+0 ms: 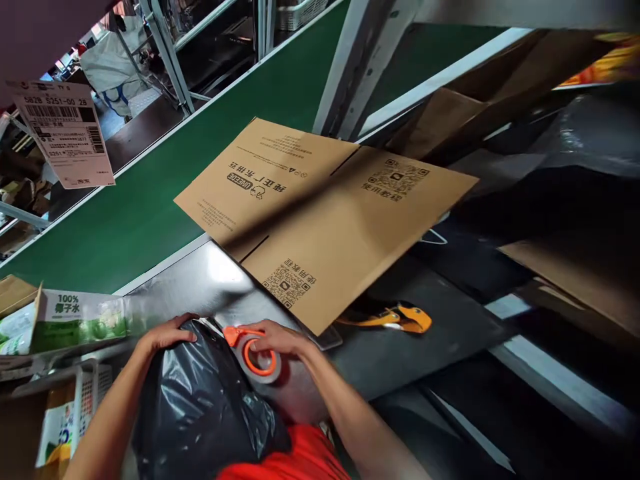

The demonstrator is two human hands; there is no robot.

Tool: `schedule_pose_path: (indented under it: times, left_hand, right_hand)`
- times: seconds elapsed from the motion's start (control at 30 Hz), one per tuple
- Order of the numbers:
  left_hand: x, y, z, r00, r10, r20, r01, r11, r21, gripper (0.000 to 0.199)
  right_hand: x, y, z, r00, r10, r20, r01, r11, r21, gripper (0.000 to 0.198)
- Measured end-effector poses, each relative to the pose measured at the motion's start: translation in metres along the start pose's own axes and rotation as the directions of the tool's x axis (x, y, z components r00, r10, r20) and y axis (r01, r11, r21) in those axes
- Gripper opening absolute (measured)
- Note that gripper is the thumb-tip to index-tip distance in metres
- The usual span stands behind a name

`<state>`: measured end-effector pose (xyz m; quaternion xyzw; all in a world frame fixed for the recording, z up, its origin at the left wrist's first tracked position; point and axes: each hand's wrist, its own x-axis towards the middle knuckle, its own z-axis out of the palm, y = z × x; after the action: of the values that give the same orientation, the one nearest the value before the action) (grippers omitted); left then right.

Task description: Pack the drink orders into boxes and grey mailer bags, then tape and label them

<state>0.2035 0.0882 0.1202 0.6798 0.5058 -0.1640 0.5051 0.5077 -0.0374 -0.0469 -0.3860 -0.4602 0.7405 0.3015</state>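
A bulky black plastic bag (195,393) stands close to my body at the table's near edge. My left hand (173,331) grips the top of the bag, thumb over its dark film. Beside it, my right hand (277,338) is closed around an orange tape dispenser (260,360) carrying a roll of tape. The dispenser's head touches or nearly touches the bag's upper right side. Beyond both hands lies a flat, folded brown cardboard box (320,213) printed with QR codes. An orange-handled cutting tool (400,319) rests partly under its near right edge.
Behind the metal table (200,273) runs a green conveyor belt (165,187), with a metal post (350,80) rising in front of it. A shipping label (67,137) hangs at upper left. A green-and-white carton (83,317) and white basket (85,393) stand left; cardboard (575,280) lies right.
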Motion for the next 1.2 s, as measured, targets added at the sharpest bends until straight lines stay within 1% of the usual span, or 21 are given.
schedule_pose_path:
  times: [0.13,0.27,0.37,0.47,0.53,0.57,0.6,0.63,0.67,0.7,0.73,0.77,0.8,0.83,0.87,0.93,0.97,1.0,1.07,1.13,1.2]
  left_hand:
    - [-0.002,-0.009,0.003,0.995,0.075,-0.059,-0.074,0.997,0.023,0.083]
    - [-0.01,-0.011,0.012,0.963,0.149,-0.224,-0.126,0.985,0.115,0.088]
    - [-0.013,-0.01,0.012,0.97,0.143,-0.196,-0.129,0.988,0.081,0.088]
    - [-0.015,-0.011,0.005,0.979,0.133,-0.156,-0.128,0.991,0.038,0.088]
    - [-0.018,-0.01,0.01,0.952,0.2,-0.232,-0.164,0.972,0.167,0.081]
    - [-0.022,-0.009,0.019,0.906,0.277,-0.321,-0.189,0.941,0.279,0.075]
    - [-0.028,-0.006,0.033,0.823,0.4,-0.404,-0.227,0.883,0.411,0.065]
    - [-0.035,-0.003,0.054,0.709,0.565,-0.422,-0.293,0.78,0.553,0.055]
    - [-0.043,0.002,0.08,0.588,0.738,-0.331,-0.391,0.618,0.683,0.046]
    - [-0.052,0.007,0.109,0.459,0.873,-0.166,-0.493,0.406,0.769,0.04]
    - [-0.061,0.013,0.14,0.355,0.922,0.155,-0.65,0.125,0.75,0.038]
    - [-0.068,0.02,0.169,0.281,0.834,0.475,-0.764,-0.105,0.637,0.039]
    - [-0.073,0.028,0.194,0.254,0.704,0.663,-0.801,-0.231,0.552,0.038]
    - [-0.075,0.036,0.212,0.288,0.587,0.757,-0.8,-0.287,0.527,0.038]
    - [-0.075,0.045,0.223,0.391,0.483,0.783,-0.769,-0.296,0.567,0.036]
    - [-0.069,0.061,0.221,0.663,0.352,0.661,-0.624,-0.228,0.747,0.035]
    - [-0.065,0.066,0.213,0.768,0.311,0.559,-0.532,-0.175,0.828,0.039]
    - [-0.061,0.068,0.201,0.833,0.291,0.47,-0.453,-0.126,0.882,0.047]
    - [-0.056,0.064,0.182,0.865,0.331,0.378,-0.38,-0.06,0.923,0.062]
    - [-0.055,0.052,0.175,0.825,0.438,0.358,-0.377,-0.045,0.925,0.064]
    - [-0.056,0.035,0.175,0.756,0.565,0.332,-0.393,-0.014,0.919,0.062]
  right_hand:
    - [-0.047,0.037,0.009,0.996,0.005,-0.086,0.0,0.998,0.055,0.056]
    - [-0.048,0.046,0.013,0.989,-0.038,-0.142,0.037,0.999,-0.01,0.051]
    - [-0.058,0.05,0.005,0.982,-0.061,-0.177,0.065,0.998,0.017,0.054]
    - [-0.107,0.074,0.004,0.973,-0.068,-0.223,0.081,0.995,0.051,0.066]
    - [-0.151,0.099,0.017,0.963,-0.072,-0.259,0.091,0.994,0.064,0.069]
    - [-0.17,0.111,0.026,0.955,-0.077,-0.286,0.1,0.993,0.066,0.069]
    - [-0.186,0.122,0.037,0.944,-0.082,-0.321,0.108,0.992,0.065,0.069]
    - [-0.197,0.13,0.048,0.93,-0.085,-0.357,0.115,0.991,0.062,0.068]
    - [-0.203,0.135,0.056,0.919,-0.087,-0.384,0.117,0.992,0.056,0.067]
    - [-0.206,0.137,0.062,0.911,-0.085,-0.403,0.118,0.991,0.057,0.067]
    - [-0.205,0.137,0.064,0.906,-0.08,-0.415,0.116,0.991,0.063,0.066]
    - [-0.204,0.134,0.063,0.904,-0.073,-0.421,0.112,0.991,0.07,0.064]
    - [-0.203,0.13,0.06,0.902,-0.066,-0.427,0.108,0.991,0.074,0.062]
    - [-0.203,0.126,0.055,0.896,-0.06,-0.441,0.104,0.992,0.078,0.061]
    - [-0.204,0.121,0.052,0.885,-0.056,-0.462,0.104,0.992,0.078,0.06]
    - [-0.21,0.116,0.053,0.858,-0.062,-0.509,0.109,0.992,0.063,0.062]
    - [-0.213,0.116,0.06,0.849,-0.071,-0.524,0.117,0.992,0.054,0.063]
    - [-0.214,0.119,0.074,0.841,-0.084,-0.535,0.129,0.991,0.047,0.064]
    - [-0.21,0.133,0.117,0.826,-0.116,-0.552,0.163,0.986,0.038,0.065]
    - [-0.193,0.153,0.179,0.801,-0.15,-0.58,0.209,0.977,0.036,0.068]
    - [-0.162,0.172,0.245,0.755,-0.182,-0.63,0.258,0.966,0.03,0.075]
